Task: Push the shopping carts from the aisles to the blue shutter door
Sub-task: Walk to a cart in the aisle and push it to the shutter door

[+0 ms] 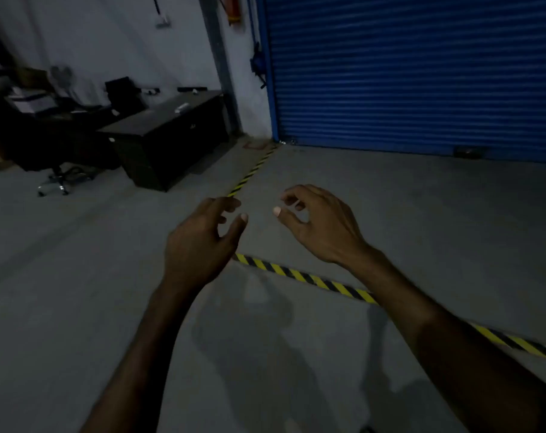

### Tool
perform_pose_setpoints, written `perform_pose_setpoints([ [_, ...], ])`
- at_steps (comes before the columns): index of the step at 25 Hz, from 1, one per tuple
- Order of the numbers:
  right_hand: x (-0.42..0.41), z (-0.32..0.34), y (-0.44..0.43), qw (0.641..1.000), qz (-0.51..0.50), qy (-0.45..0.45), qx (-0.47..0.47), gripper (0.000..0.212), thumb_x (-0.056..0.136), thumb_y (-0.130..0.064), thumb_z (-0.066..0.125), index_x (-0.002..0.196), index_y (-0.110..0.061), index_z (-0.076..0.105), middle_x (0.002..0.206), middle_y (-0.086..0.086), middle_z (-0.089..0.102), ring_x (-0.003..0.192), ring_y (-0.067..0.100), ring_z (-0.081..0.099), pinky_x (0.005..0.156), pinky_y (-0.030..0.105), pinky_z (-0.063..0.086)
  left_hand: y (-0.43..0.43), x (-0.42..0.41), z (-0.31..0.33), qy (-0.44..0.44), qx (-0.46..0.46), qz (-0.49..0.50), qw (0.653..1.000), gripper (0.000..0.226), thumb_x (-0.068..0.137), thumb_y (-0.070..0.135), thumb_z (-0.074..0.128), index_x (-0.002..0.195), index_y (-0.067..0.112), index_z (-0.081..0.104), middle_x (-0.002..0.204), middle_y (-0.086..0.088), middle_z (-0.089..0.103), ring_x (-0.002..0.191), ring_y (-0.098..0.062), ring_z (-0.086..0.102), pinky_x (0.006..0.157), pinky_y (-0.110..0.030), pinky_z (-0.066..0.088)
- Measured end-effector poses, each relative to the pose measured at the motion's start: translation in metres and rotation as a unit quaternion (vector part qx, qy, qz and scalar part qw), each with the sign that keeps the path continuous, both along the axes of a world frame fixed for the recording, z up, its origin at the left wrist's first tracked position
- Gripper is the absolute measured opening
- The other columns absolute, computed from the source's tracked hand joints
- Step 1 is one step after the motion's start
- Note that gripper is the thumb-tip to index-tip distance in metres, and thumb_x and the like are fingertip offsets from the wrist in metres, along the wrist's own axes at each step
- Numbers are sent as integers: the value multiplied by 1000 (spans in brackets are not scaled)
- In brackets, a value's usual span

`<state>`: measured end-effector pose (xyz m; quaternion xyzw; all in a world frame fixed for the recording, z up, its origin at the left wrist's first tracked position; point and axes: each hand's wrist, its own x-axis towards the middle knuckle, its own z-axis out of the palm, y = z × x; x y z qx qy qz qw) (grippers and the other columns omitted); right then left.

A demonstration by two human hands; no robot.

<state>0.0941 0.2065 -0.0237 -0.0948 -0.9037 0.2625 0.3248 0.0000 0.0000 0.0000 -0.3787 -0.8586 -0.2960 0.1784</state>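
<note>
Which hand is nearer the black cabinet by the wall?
Left. The left hand hangs empty over the floor, right of the black cabinet; the right hand is farther right, before the blue shutter door.

Blue shutter door (pixel 421 73): ribbed metal slats, painted, faint sheen. Floor (pixel 78 276): smooth matt grey concrete. Hazard tape (pixel 312 281): yellow-black stripes, slight gloss. Table (pixel 168 135): dark, matt finish. Chair base (pixel 54 184): shiny chromed metal.

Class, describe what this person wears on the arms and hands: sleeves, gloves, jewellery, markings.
Nothing visible is worn. The left hand and right hand are bare: no gloves, rings or watch. Both forearms are uncovered to the frame's edge, with no sleeve, band or marking.
</note>
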Motion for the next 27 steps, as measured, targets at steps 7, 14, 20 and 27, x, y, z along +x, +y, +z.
perform_pose_setpoints([
  [7, -4, -9, -68, 996, 78, -31, -5, 30, 98, -55, 60, 114, -30, 66, 110, -14, 65, 96, 7, 59, 81, 32, 51, -79, 28, -16, -49, -13, 90, 995, 32, 100, 61, 51, 122, 40, 62, 121, 23, 62, 91, 4, 63, 61, -16, 37],
  [14, 2, -4, -115, 983, 182, -20, 25, 33, 96, -59, 54, 110, -31, 64, 108, -17, 64, 95, 9, 60, 81, 37, 52, -138, 73, -22, -32, 19, 194, 980, 35, 100, 60, 50, 128, 40, 56, 132, 21, 55, 105, -1, 63, 71, -28, 50],
  [20, 18, -18, -166, 960, 275, -24, 49, 33, 98, -56, 55, 114, -30, 64, 108, -15, 65, 96, 11, 60, 87, 38, 45, -184, 135, -40, -15, 21, 290, 957, 51, 98, 56, 58, 143, 35, 48, 144, 10, 52, 122, -12, 56, 82, -32, 48],
  [27, 50, -36, -264, 913, 405, -28, 47, 32, 96, -57, 56, 114, -31, 64, 106, -15, 65, 93, 9, 60, 85, 42, 51, -262, 221, -53, -35, 20, 392, 919, 48, 97, 58, 57, 140, 38, 48, 140, 17, 52, 119, -6, 58, 74, -29, 47],
])
